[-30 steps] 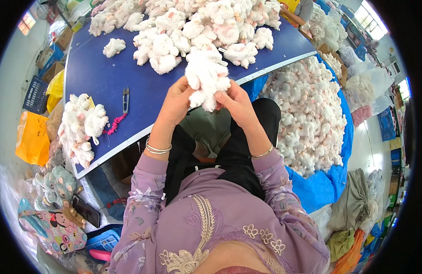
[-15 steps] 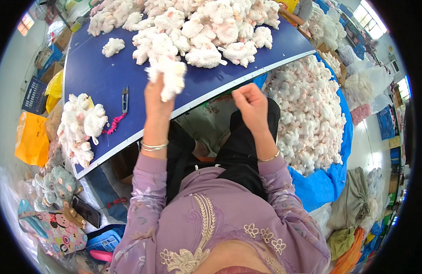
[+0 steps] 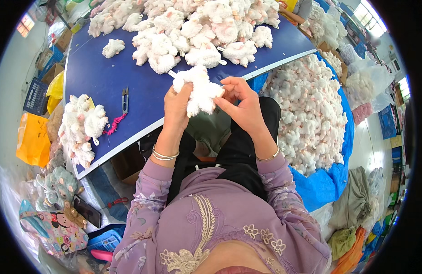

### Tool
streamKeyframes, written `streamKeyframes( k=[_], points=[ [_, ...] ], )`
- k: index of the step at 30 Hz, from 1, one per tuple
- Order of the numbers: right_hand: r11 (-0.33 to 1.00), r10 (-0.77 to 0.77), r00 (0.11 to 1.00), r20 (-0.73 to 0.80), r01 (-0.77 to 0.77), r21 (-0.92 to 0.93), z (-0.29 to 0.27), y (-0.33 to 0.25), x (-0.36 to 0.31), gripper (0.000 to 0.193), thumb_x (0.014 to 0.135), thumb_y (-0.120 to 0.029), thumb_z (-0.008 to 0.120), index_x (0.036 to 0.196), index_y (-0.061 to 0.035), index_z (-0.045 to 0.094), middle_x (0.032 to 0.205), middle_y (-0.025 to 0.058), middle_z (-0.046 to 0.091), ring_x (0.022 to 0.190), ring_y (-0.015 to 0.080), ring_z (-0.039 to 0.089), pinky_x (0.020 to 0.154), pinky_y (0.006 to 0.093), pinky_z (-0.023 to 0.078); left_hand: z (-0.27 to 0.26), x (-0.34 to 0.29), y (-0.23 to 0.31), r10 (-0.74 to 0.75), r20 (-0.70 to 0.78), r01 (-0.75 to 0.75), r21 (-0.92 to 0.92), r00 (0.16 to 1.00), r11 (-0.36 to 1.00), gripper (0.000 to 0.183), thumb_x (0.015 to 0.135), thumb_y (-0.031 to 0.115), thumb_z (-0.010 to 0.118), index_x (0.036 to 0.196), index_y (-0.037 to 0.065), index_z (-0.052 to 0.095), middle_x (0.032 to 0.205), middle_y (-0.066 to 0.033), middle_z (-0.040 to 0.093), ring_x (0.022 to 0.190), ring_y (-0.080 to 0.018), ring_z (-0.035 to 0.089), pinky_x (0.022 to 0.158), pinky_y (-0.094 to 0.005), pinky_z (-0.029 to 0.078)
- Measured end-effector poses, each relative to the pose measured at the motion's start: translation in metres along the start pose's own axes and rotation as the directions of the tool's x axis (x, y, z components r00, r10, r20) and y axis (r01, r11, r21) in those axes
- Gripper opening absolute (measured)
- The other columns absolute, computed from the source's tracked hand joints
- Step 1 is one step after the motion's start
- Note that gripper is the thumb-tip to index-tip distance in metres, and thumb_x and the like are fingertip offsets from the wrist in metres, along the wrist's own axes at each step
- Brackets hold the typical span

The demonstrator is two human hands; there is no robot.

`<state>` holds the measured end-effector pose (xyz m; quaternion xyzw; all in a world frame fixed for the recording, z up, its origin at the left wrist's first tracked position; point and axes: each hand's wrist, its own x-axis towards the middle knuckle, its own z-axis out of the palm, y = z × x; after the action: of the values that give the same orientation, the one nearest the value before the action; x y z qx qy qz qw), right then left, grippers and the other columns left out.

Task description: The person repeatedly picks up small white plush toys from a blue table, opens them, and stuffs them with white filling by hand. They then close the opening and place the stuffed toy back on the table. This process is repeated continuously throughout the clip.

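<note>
From the head view, the left hand [image 3: 178, 106] was clamped on a white fluffy plush toy [image 3: 198, 89], held above the near edge of the blue table [image 3: 101, 80]. The right hand [image 3: 242, 104] pinched the toy's right side with its fingertips together. A steady left grip while the right picks seemed best. The toy's long axis ran roughly upright, its top tilted slightly toward the left.

Bright even daylight, soft shadows, sharp centre, fisheye bending near rim.
</note>
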<state>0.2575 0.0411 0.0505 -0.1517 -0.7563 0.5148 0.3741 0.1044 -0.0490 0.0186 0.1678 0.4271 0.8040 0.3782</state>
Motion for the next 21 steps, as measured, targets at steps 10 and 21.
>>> streamKeyframes(
  k=[10, 21],
  points=[
    [0.984, -0.008, 0.999, -0.037, 0.001, -0.181, -0.006, 0.001, -0.008, 0.023, 0.080, -0.010, 0.078, 0.092, -0.0003, 0.061, 0.070, 0.0026, 0.063, 0.062, 0.0054, 0.057, 0.057, 0.0206, 0.046, 0.002, -0.005, -0.007, -0.041, 0.096, 0.046, -0.052, 0.995, 0.998, 0.033, 0.095, 0.020, 0.060, 0.117, -0.005, 0.059, 0.105, -0.0102, 0.067, 0.088, -0.0156, 0.067, 0.075, -0.0285, 0.054],
    [0.994, 0.044, 0.999, -0.025, -0.041, 0.103, -0.005, 0.006, -0.010, 0.018, 0.083, -0.002, 0.071, 0.097, -0.0005, 0.061, 0.075, -0.0029, 0.055, 0.068, 0.0043, 0.049, 0.061, 0.0195, 0.042, -0.003, -0.002, -0.017, -0.091, 0.059, 0.093, -0.033, 0.994, 0.995, 0.034, 0.094, 0.025, 0.062, 0.113, -0.003, 0.061, 0.096, -0.0077, 0.067, 0.080, -0.0133, 0.066, 0.064, -0.0262, 0.051]
  ],
)
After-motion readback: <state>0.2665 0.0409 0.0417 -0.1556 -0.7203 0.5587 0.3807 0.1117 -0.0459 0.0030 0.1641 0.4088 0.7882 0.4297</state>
